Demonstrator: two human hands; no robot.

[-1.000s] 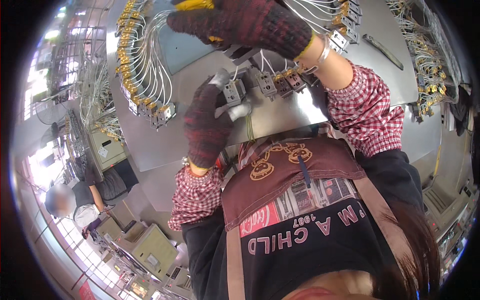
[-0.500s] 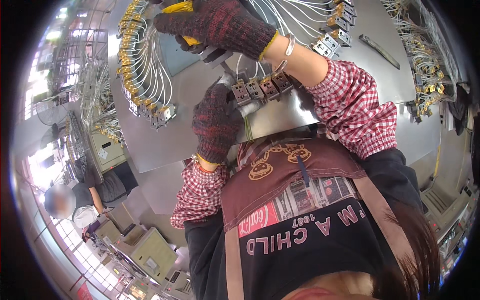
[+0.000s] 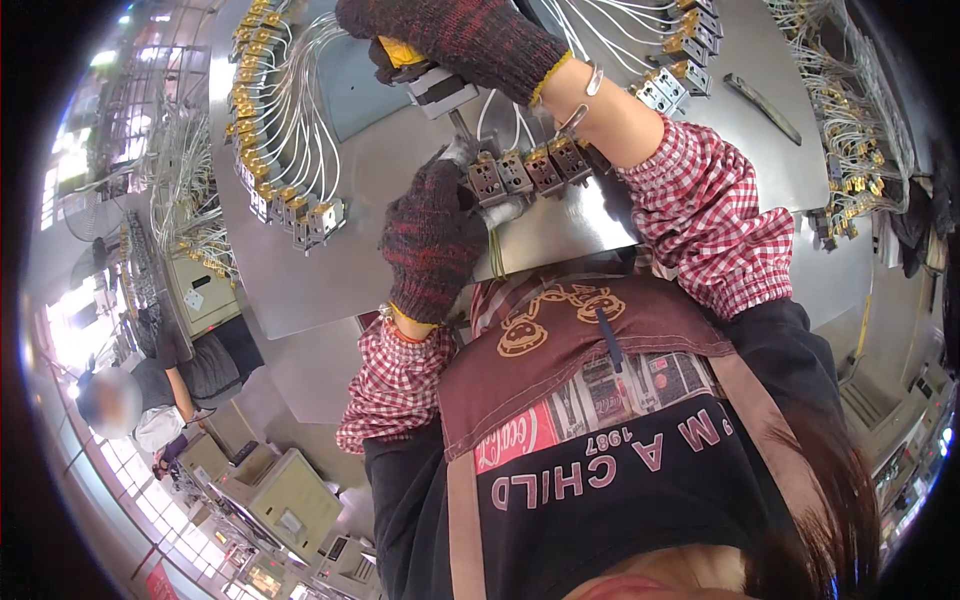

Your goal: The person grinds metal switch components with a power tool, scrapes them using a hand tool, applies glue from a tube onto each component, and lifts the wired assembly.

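Both of my hands wear dark red-and-black knitted gloves. My left hand is closed around the left end of a white-wrapped holder, beside a short row of metal terminal blocks with white wires. Above it, my right hand grips a tool with a yellow body and a grey block-like head. A thin metal shaft runs from that head down toward the white wrapping by my left fingertips. The shaft's tip is hidden there.
A curved row of brass-coloured connectors with white wires lies on the metal table at left. More wired blocks sit at upper right, near a flat metal bar. Wire bundles hang at far right. Another person works at left.
My right hand and the tool have shifted slightly right, and more of the grey head and shaft shows. The left hand still holds the same place.
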